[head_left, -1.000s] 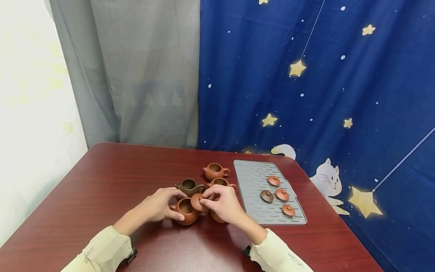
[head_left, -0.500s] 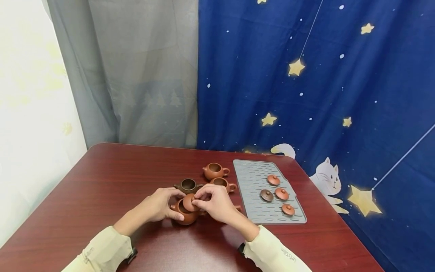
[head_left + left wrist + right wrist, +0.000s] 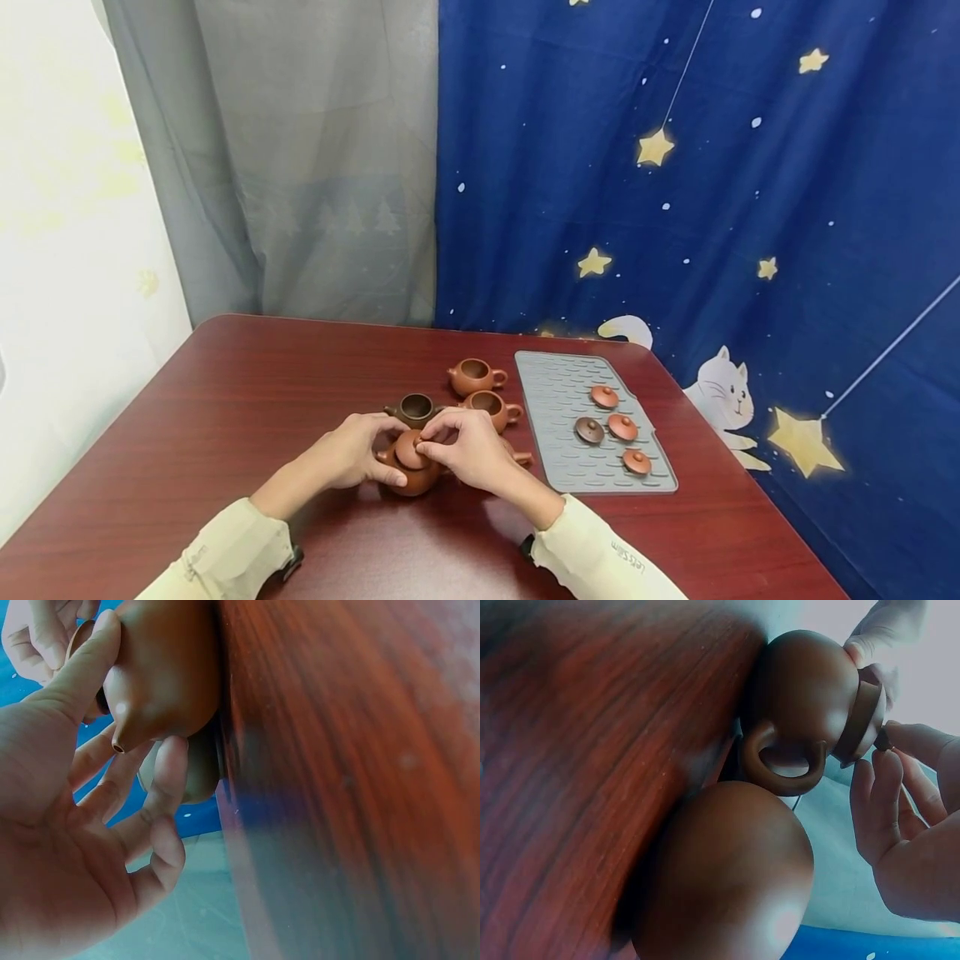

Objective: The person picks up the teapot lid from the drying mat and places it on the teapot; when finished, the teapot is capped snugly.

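An orange-brown clay teapot (image 3: pixel 414 485) stands near the table's front, its spout towards my left palm. My left hand (image 3: pixel 348 454) grips its body, thumb near the rim and fingers on the far side. My right hand (image 3: pixel 474 450) pinches the knob of a matching teapot lid (image 3: pixel 408 451) between thumb and fingertips. In the right wrist view the lid (image 3: pixel 863 724) sits tilted at the teapot's mouth, its flange showing above the handle side. Whether it touches the rim all round cannot be seen.
A dark brown lidless pot (image 3: pixel 415 407) stands just behind. Two reddish lidless pots (image 3: pixel 474 379) are farther back, and another pot (image 3: pixel 522 457) is mostly hidden by my right hand. A grey mat (image 3: pixel 551 417) at the right bears several lids (image 3: pixel 622 427).
My right hand has moved left with the lid, from beside the teapot to over its mouth, which the lid now covers. My left hand has stayed on the teapot.
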`<state>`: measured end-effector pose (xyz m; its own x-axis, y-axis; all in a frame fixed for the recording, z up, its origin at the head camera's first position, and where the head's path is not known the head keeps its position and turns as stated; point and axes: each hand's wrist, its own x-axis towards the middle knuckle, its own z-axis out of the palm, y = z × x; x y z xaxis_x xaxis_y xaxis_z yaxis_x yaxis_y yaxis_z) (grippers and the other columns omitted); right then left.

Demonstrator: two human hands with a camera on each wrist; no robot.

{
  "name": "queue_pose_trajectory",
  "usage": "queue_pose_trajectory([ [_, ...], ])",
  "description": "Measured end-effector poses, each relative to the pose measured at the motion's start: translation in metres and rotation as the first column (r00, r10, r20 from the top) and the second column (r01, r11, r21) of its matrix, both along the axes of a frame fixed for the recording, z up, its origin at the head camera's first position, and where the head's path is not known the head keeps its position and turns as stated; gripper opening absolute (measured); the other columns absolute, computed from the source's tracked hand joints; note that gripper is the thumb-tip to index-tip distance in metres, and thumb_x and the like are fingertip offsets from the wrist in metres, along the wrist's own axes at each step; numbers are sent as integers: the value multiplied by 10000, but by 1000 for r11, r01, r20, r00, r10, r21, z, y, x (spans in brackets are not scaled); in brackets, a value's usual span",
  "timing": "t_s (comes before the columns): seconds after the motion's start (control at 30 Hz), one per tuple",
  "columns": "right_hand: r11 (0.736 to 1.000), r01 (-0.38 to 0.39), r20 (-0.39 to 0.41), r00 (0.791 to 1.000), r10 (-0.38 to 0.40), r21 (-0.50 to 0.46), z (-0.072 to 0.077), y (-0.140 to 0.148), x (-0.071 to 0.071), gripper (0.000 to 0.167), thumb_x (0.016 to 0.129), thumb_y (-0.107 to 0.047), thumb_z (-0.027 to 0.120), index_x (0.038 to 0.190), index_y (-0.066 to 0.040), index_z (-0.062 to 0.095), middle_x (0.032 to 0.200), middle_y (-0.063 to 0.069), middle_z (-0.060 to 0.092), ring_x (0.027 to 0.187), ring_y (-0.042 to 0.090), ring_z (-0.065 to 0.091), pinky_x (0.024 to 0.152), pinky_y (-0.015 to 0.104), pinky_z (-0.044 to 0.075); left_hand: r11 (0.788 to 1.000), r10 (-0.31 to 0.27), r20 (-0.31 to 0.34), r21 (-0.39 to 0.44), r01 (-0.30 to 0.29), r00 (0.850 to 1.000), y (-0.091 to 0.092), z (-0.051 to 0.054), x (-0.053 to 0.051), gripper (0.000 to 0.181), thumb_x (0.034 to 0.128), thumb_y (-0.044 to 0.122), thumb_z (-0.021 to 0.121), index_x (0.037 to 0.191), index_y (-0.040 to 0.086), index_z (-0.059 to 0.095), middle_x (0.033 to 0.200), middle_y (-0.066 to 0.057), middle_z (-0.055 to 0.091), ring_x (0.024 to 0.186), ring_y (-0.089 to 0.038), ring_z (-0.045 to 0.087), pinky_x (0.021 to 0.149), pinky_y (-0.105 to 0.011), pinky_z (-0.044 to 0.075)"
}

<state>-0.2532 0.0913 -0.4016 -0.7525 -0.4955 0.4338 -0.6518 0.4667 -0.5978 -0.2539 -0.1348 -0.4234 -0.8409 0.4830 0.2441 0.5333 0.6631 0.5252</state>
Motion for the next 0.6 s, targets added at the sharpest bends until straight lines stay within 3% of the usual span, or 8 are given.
queue_pose_trajectory([
  [0.6, 998, -47, 9, 999, 48, -35, -11, -1, -4, 88, 813, -114, 820, 872, -127, 757, 796, -35, 686, 662, 97, 635, 589, 192, 503, 999, 35, 24, 0, -35, 999, 2, -3, 1, 661, 615, 546, 878, 1149, 203, 694, 1053, 70, 689, 997, -195, 648, 776, -391, 498],
])
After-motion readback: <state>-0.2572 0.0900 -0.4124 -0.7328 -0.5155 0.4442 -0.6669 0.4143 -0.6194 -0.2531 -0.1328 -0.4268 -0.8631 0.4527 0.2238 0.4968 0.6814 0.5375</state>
